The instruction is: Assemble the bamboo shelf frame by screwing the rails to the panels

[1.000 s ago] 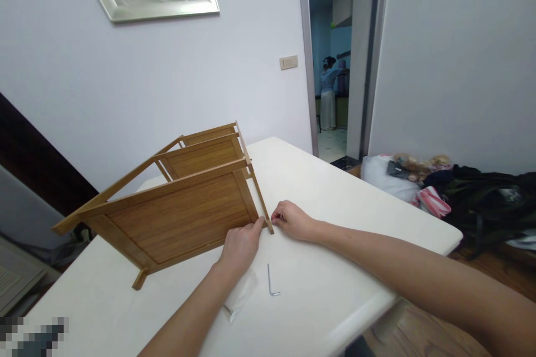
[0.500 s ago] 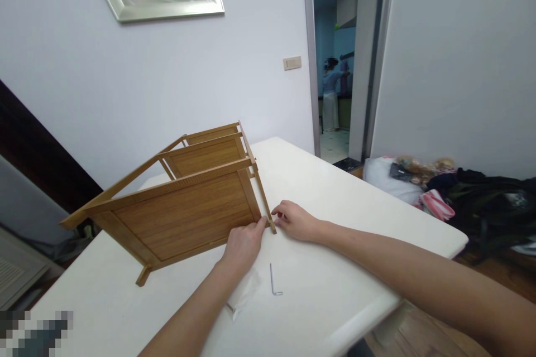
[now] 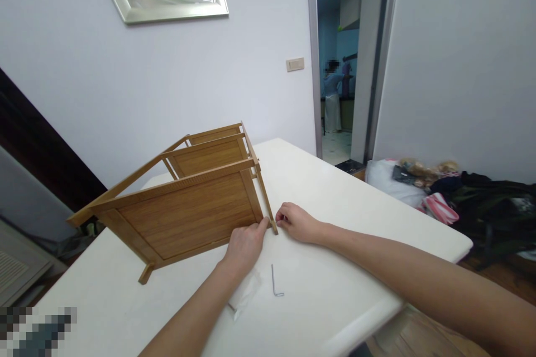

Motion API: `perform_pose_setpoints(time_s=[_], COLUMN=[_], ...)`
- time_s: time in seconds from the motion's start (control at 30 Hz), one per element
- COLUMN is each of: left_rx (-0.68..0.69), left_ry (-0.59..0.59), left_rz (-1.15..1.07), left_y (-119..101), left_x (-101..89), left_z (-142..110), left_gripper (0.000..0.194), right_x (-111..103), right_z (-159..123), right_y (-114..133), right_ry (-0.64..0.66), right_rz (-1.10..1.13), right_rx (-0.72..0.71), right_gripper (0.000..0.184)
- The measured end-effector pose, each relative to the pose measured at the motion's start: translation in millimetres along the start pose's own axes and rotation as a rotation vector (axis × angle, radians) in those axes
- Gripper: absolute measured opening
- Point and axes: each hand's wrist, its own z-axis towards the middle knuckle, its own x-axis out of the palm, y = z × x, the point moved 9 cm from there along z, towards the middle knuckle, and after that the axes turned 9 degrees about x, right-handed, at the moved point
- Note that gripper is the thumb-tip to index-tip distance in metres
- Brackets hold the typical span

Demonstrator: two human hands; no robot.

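A brown wooden shelf frame (image 3: 196,215) with several panels lies tipped over on the white table (image 3: 330,189). My left hand (image 3: 246,242) is closed at the near right corner of its front panel, with the index finger stretched to the end of the side rail (image 3: 264,196). On the outer side of that rail, my right hand (image 3: 298,223) has thumb and fingertips pinched close to the rail's end. Whatever they hold is too small to make out. A metal hex key (image 3: 274,281) rests nearby, beside a clear plastic bag (image 3: 245,293) partly hidden by my left forearm.
Clothes and bags (image 3: 444,189) are heaped beyond the table's right edge. A person (image 3: 333,95) stands in the room past the doorway (image 3: 312,67). A framed picture (image 3: 176,12) and a switch plate (image 3: 295,64) are on the wall.
The whole view has shifted slightly. My right fingers have drawn closer together beside the rail's end, while my left hand stays at the panel corner.
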Motion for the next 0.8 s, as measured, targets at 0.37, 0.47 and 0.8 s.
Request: perform_pose_setpoints(time_s=[0.37, 0.47, 0.8], left_rx=[0.004, 0.005, 0.004], left_ry=[0.005, 0.007, 0.000], left_rz=[-0.008, -0.013, -0.017], left_y=[-1.1, -1.5, -0.8], left_x=[-2.8, -3.8, -2.4], left_z=[-0.9, -1.1, -1.7], left_gripper=[0.035, 0.035, 0.036], right_x=[-0.7, -2.2, 2.2], right_z=[-1.4, -1.4, 1.3], right_y=[2.0, -0.9, -1.6], right_ry=[-0.001, -0.019, 0.006], right_rz=[-0.020, -0.008, 0.010], right_rx=[-0.010, 0.024, 0.002], right_gripper=[0.014, 0.016, 0.014])
